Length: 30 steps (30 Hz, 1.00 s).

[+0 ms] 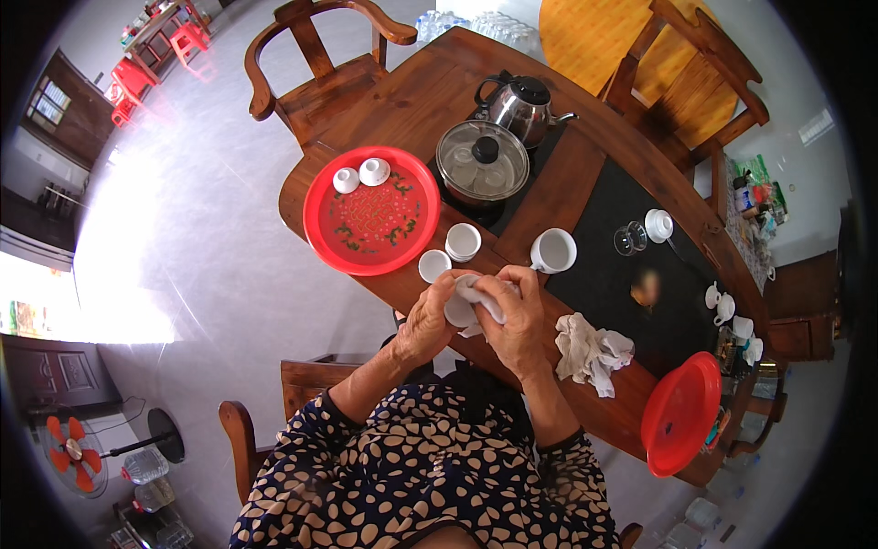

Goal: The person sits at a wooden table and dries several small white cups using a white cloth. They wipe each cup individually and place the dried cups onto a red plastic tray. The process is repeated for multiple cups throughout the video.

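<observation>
Cradling a small white cup (455,309) in my left hand (426,320) above the wooden table's (412,101) near edge, I press a white cloth (483,295) over it, gripped in my right hand (519,322)

Single head-worn fisheye view, looking steeply down from close above the person's chest, facing forward across the dark wooden tea table (585,183), edges bending at the rim, floor at left.

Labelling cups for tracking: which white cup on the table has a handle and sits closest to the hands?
The mug just beyond the right hand, at the black mat's edge. It is taller with a side handle; the cups beside the red tray are small and handleless.
</observation>
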Available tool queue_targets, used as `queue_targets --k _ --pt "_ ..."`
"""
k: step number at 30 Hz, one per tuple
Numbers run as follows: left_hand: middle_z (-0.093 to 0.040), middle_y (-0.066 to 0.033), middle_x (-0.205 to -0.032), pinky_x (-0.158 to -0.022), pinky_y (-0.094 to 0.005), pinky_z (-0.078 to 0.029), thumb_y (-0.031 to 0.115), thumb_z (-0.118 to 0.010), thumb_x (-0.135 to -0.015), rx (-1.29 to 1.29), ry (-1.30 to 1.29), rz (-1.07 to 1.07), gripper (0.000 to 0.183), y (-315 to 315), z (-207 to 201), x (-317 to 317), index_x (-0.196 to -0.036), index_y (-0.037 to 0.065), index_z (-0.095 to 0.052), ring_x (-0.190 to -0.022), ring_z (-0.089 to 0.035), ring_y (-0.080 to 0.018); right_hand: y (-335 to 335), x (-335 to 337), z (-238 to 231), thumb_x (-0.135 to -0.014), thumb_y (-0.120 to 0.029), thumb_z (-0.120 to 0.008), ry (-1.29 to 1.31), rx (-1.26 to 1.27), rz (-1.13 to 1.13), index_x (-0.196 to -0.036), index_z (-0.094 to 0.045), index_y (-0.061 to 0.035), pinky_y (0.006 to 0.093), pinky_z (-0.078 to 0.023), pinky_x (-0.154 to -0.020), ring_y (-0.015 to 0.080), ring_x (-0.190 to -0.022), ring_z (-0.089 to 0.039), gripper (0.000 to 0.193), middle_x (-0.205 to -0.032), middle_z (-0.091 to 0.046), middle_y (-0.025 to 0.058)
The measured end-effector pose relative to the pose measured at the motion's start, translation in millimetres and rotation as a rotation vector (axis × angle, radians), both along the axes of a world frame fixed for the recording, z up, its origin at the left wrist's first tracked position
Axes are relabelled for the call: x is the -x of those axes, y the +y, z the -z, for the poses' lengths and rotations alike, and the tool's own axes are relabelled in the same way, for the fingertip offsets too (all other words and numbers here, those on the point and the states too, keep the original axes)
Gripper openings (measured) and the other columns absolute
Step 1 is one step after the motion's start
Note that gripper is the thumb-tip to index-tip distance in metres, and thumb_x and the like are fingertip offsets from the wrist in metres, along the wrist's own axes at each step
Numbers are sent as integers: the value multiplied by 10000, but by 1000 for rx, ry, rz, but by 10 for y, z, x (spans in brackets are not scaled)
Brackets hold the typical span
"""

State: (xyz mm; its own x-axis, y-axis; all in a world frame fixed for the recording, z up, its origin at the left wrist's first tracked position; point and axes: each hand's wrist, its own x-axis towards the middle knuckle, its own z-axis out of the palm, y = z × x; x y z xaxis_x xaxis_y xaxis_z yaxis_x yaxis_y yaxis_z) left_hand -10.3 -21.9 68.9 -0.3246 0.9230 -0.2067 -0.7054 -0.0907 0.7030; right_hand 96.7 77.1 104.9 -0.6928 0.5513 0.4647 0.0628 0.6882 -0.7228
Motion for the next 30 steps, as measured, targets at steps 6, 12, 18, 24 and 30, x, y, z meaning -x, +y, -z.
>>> queue_targets --k 6,12,18,24,30 --pt "-529 -76 -1077 -865 -340 -479 452 -413 -972 9 -10 -135 403 30 21 -9 -1148 91 -446 -1002 -552 -193 -15 31 86 -690 19 -743 8 30 -18 -1004 -680 -70 330 -489 -697 254 -856 -560 332 -990 -494 109" --pt "-517 -57 -979 -781 -292 -457 398 -364 -974 76 136 -176 349 29 -6 9 -1111 89 -453 -887 -521 -148 -162 -94 108 -735 -9 -726 -89 153 -125 -989 -689 -51 301 -489 -701 224 -843 -558 260 -982 -487 89" --pt "-544 -62 -994 -781 -299 -491 406 -389 -977 29 47 -94 357 28 7 7 -1101 81 -471 -904 -564 -162 -3 -106 5 -726 -79 -751 -133 -8 -160 -946 -695 -76 331 -509 -646 248 -776 -589 226 -950 -510 98" --pt "-552 -60 -1009 -803 -308 -475 371 -323 -991 131 174 120 387 -2 -108 103 -1132 63 -511 -938 -553 -151 138 -15 -68 -688 -84 -769 -108 -210 -172 -920 -697 -98 330 -518 -656 237 -804 -599 243 -975 -519 78" --pt "-560 -73 -1050 -779 -338 -518 399 -330 -988 92 435 72 412 -25 135 140 -1153 59 -495 -936 -583 -182 101 -24 -3 -691 -89 -763 -176 -181 -149 -962 -694 -109 323 -520 -672 232 -826 -603 280 -980 -532 74"
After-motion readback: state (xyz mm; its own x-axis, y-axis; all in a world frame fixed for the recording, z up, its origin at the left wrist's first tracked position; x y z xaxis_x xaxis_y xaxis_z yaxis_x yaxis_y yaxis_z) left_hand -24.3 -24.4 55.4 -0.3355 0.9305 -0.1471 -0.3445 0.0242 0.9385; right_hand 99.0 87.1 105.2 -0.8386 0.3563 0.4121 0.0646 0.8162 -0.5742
